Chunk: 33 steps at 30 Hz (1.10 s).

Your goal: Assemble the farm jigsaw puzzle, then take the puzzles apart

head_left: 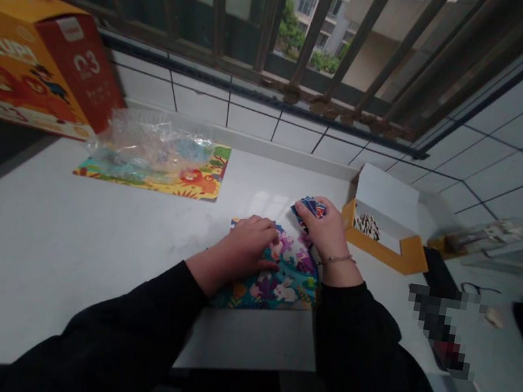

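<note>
A colourful jigsaw puzzle [295, 275] with a white rabbit and purple shapes lies on the white counter in front of me. My left hand [251, 244] rests on its left part with the fingers spread over the picture and covers some of it. Over the puzzle's upper right edge, my right hand [326, 230] is closed around a small stack of dark blue puzzle pieces [308, 207], which fan out beyond the fingers.
An orange box [18, 61] stands at the back left. Beside it, crumpled clear plastic [154, 144] lies on a lion picture board [217, 178]. An open yellow-and-white box [385, 253] holding a patterned item sits right of my right hand. Window bars run behind the counter.
</note>
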### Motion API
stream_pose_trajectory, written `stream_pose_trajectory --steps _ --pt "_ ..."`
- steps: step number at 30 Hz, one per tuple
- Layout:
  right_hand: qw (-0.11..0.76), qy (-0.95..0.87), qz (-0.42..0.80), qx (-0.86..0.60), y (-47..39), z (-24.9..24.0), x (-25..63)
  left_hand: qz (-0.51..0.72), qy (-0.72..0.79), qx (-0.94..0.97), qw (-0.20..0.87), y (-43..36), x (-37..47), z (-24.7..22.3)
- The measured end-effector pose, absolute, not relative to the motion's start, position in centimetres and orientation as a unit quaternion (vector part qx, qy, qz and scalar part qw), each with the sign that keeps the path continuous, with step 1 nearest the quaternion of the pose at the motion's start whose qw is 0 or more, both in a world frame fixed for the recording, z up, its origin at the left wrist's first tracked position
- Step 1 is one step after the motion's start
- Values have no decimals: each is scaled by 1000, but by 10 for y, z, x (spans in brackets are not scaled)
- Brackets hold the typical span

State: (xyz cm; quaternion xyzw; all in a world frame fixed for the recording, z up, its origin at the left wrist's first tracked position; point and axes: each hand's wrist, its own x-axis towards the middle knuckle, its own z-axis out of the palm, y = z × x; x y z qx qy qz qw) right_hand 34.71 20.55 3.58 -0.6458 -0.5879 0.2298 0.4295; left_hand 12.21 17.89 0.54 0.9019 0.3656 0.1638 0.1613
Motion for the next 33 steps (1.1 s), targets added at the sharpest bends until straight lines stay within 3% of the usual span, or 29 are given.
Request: stream_pose_trajectory --steps 11,21,33 --pt "236 -721 292 -582 202 31 345 211 422 853 221 190 103 6" --pt "270 -718 320 -557 200 31 343 324 369 824 284 190 104 10" --pt "341 -709 272 -555 201 25 336 342 540 682 354 199 96 14"
